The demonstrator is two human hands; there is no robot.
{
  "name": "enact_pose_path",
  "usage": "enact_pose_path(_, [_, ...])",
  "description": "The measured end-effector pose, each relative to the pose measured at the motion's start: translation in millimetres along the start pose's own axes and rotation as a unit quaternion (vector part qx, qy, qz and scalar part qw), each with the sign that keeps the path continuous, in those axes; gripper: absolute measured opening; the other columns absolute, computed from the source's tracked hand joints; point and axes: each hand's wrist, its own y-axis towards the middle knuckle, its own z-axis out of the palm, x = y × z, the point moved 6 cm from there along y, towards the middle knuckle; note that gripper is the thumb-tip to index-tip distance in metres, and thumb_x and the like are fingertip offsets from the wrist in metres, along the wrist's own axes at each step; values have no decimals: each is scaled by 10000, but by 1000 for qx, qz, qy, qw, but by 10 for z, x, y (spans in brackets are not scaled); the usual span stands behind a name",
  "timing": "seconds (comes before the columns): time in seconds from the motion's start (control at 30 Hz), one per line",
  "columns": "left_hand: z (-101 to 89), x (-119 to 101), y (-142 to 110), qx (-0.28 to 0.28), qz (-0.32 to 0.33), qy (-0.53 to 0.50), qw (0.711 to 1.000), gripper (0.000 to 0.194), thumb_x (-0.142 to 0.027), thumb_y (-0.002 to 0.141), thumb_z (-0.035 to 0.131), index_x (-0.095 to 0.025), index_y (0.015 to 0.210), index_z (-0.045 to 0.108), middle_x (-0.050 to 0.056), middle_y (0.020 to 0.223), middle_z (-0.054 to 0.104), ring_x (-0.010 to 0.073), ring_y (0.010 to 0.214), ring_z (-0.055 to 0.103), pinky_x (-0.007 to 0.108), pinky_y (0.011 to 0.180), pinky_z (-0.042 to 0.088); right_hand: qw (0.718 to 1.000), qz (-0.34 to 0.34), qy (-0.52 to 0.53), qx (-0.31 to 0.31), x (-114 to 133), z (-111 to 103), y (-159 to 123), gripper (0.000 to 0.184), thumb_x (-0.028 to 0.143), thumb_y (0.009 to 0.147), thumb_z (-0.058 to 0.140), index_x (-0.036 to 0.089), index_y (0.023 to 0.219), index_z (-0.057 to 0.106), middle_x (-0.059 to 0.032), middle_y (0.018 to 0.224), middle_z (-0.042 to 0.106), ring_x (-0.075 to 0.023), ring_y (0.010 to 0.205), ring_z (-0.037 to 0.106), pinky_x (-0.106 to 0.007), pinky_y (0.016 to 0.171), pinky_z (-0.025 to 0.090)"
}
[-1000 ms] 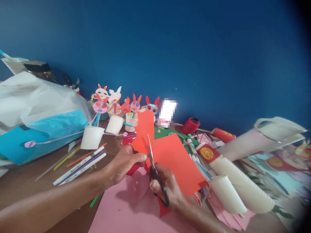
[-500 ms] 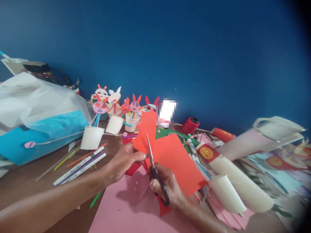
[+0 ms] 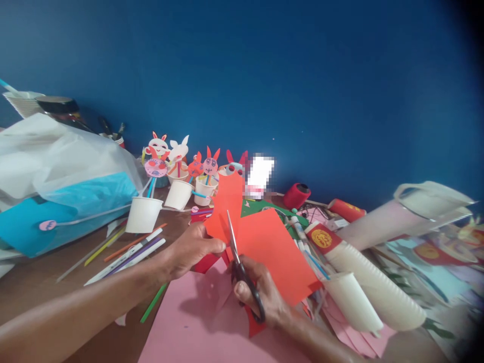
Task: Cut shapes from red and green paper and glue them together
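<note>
Pinched between the thumb and fingers of my left hand (image 3: 196, 249) is a cut piece of orange-red paper (image 3: 229, 199) with a scalloped edge, held up above the table. My right hand (image 3: 260, 287) is wrapped round the black handles of a pair of scissors (image 3: 234, 239); the blades point up and lie against the held paper. Whether the blades are parted is hard to make out. Behind the scissors lies a larger orange-red sheet (image 3: 280, 252). Below both hands spreads a pink sheet (image 3: 189, 322), with a small red scrap (image 3: 256, 322) under my right wrist.
White paper cups (image 3: 144, 214) with paper animal faces stand along the blue wall. Markers (image 3: 130, 257) and sticks lie at left, beside a plastic bag (image 3: 64, 156). At right are a stack of cups (image 3: 370, 272), a red thread spool (image 3: 297, 195) and a pitcher (image 3: 393, 217).
The held paper has tilted and shifted very slightly, and my left hand has moved a little to the left. My right hand and the scissors stay almost in place.
</note>
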Motion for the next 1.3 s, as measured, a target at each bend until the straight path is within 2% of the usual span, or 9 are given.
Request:
enact_pose_path(0.1, [-7, 16, 16, 15, -9, -6, 1000, 28, -113, 580, 540, -140, 584, 532, -31, 547, 499, 99, 528, 441, 239, 529, 348, 1000, -1, -5, 0, 7, -8, 0, 434, 572, 734, 491, 146, 815, 508, 26, 617, 383, -91, 544, 340, -210, 487, 280])
enact_pose_path(0.17, [-1, 3, 19, 30, -8, -8, 999, 61, -94, 582, 528, -142, 554, 504, -41, 530, 471, 85, 510, 410, 232, 521, 331, 1000, 6, -2, 4, 1, -5, -2, 428, 566, 730, 502, 149, 826, 507, 29, 616, 373, -90, 544, 325, -206, 478, 269])
enact_pose_path(0.37, [-5, -48, 5, 37, -25, 18, 999, 68, -97, 561, 529, -132, 608, 563, -28, 561, 511, 106, 545, 445, 249, 553, 346, 1000, 11, 0, 14, -5, 16, -16, 409, 553, 733, 502, 159, 842, 504, 23, 625, 387, -97, 546, 340, -211, 484, 282])
enact_pose_path(0.53, [-22, -47, 12, 34, -45, 7, 998, 44, -108, 558, 541, -135, 591, 553, -26, 549, 503, 101, 524, 428, 245, 536, 338, 1000, 3, -3, 7, -11, 6, -11, 380, 527, 746, 502, 158, 837, 506, 32, 609, 363, -88, 528, 320, -204, 475, 266])
enact_pose_path(0.63, [-30, -48, 29, 32, -33, 5, 999, 34, -120, 578, 551, -140, 558, 532, -26, 527, 492, 90, 501, 400, 233, 513, 314, 1000, 1, -1, 2, -28, -2, -8, 376, 526, 749, 503, 158, 826, 503, 36, 598, 363, -84, 520, 322, -201, 469, 270])
enact_pose_path(0.73, [-22, -38, 40, 34, -9, -11, 999, 16, -147, 621, 553, -144, 607, 558, -23, 551, 502, 90, 521, 406, 224, 528, 319, 1000, 3, 2, -11, -72, -14, -5, 401, 546, 747, 496, 158, 844, 503, 34, 593, 390, -85, 512, 362, -201, 466, 296])
enact_pose_path(0.97, [48, 15, 14, 51, 9, -31, 998, 159, -267, 670, 609, -147, 774, 606, -11, 656, 545, 102, 589, 448, 235, 590, 351, 999, 1, 29, -25, -116, -16, 3, 422, 556, 732, 520, 157, 868, 508, 30, 611, 439, -75, 484, 407, -191, 451, 344])
enact_pose_path(1.13, [-8, 35, 19, -3, 12, -17, 1000, 83, -219, 678, 583, -138, 662, 578, -26, 590, 517, 98, 581, 446, 242, 606, 351, 1000, 3, 17, -17, -132, -2, 0, 435, 563, 735, 511, 154, 885, 509, 27, 612, 436, -80, 492, 401, -197, 454, 328])
enact_pose_path(1.3, [-16, 24, 32, 13, 15, -3, 1000, 45, -147, 674, 536, -132, 638, 558, -24, 585, 508, 91, 565, 426, 243, 585, 336, 1000, -3, 6, -3, -112, 17, 1, 431, 559, 735, 511, 154, 881, 512, 15, 645, 438, -98, 549, 405, -215, 495, 327])
